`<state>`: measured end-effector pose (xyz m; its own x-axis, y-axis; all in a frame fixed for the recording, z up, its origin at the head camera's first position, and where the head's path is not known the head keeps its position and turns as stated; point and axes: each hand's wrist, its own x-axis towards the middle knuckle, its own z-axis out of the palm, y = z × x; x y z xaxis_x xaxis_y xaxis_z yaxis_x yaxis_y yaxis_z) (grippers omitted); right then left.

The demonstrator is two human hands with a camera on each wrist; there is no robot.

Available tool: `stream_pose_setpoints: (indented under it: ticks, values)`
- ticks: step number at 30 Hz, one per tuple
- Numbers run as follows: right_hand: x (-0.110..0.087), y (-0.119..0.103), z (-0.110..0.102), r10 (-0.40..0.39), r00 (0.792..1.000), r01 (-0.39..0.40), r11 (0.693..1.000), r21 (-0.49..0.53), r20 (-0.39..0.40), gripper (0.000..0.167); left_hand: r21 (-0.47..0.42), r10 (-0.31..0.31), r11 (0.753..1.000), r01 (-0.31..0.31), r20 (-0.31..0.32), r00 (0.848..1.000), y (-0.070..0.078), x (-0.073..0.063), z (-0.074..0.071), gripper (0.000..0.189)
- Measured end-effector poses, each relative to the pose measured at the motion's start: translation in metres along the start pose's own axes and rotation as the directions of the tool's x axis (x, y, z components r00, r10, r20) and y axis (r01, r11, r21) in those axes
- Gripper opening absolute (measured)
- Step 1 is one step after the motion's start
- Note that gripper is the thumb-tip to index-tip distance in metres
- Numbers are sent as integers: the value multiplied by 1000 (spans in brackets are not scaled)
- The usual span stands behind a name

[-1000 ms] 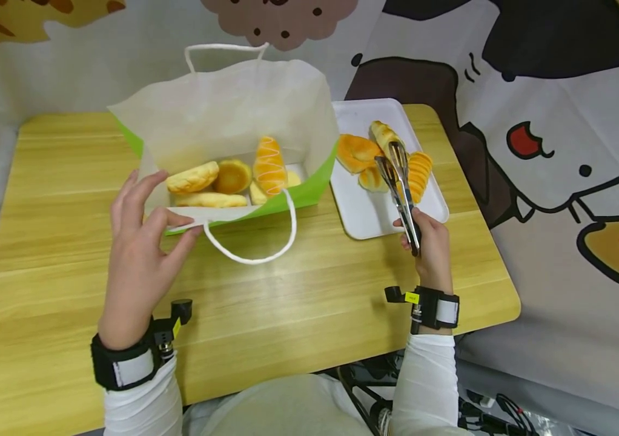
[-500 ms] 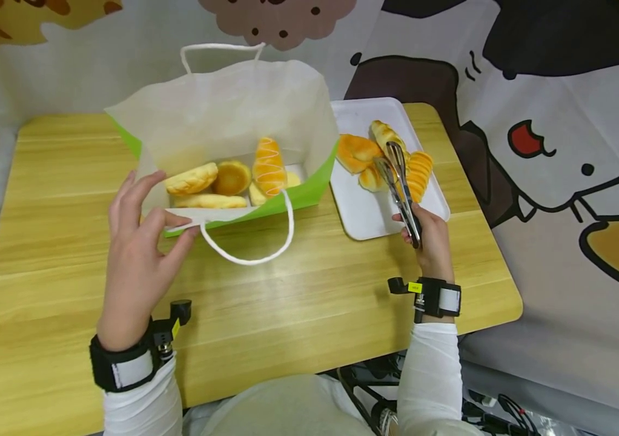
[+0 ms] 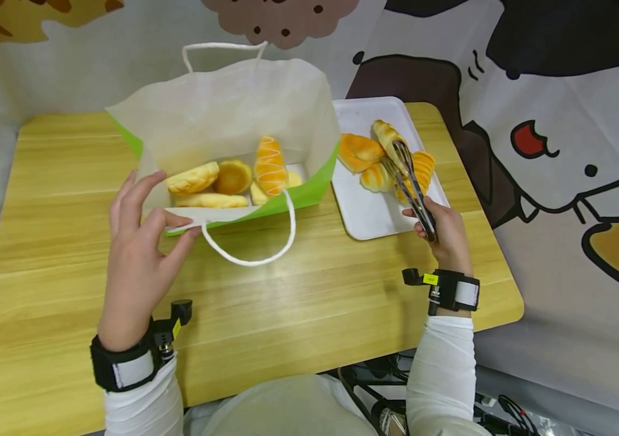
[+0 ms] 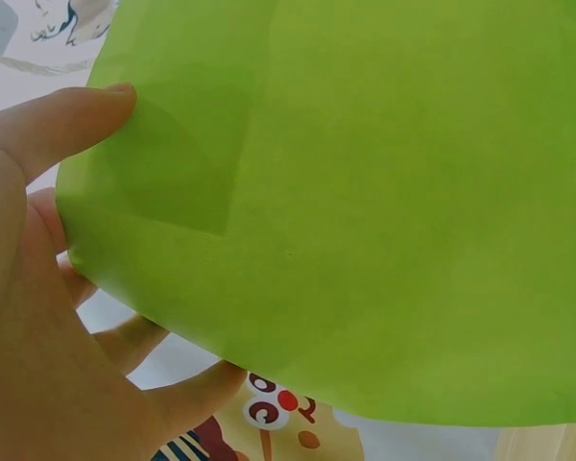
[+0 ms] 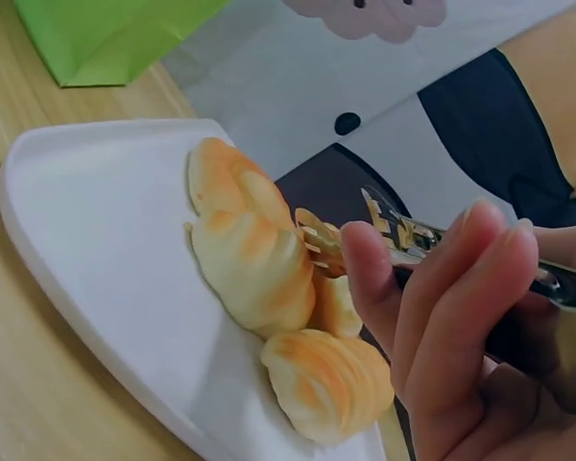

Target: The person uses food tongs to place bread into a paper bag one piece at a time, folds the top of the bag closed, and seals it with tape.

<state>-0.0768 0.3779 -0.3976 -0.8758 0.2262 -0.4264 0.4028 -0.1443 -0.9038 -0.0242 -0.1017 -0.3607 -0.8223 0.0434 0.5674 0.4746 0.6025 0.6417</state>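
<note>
My left hand (image 3: 137, 260) pinches the near left rim of a green paper bag (image 3: 233, 97) with a white inside; in the left wrist view the thumb lies on its green outer face (image 4: 384, 211). My right hand (image 3: 446, 236) grips metal tongs (image 3: 423, 212) by their dark handle. The tongs' arms stand apart over breads on a white tray (image 3: 364, 218). Below them lie a ridged bread (image 3: 424, 169) and a small striped roll (image 3: 377, 178); a flat round bread (image 3: 358, 151) and a long twisted roll (image 3: 387, 134) are beside these. Contact between tongs and bread cannot be told.
Several breads lie inside the bag, among them a cone-shaped bread with white icing lines (image 3: 270, 166) and a round brown-centred one (image 3: 232, 177). A white rope handle (image 3: 252, 262) hangs over the bag's front. The wooden table (image 3: 287, 315) meets a printed cloth (image 3: 533, 242) behind.
My right hand has moved to the right and slightly away from my body, carrying the tongs across the tray towards the ridged bread. The left hand keeps its hold on the bag rim.
</note>
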Motion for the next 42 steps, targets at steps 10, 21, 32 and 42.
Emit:
stream_pose_setpoints:
  ticks: [10, 21, 32, 42]
  values:
    - [-5, 2, -22, 33, 996, -44, 988, 151, 78, 43, -8, 8, 1000, -8, -2, 1000, 0, 0, 1, 20]
    - [17, -2, -16, 48, 990, -78, 968, 238, 130, 46, -4, 28, 1000, -28, 4, 1000, 1, -2, 1, 21]
    - [39, -8, 5, 88, 979, -123, 974, 190, 181, 37, 4, 36, 999, -36, 1, 999, 3, -5, 0, 22]
    - [49, 10, 10, 11, 999, -10, 1000, -23, 38, 52, 8, 30, 1000, -30, 6, 1000, 4, -6, 0, 21]
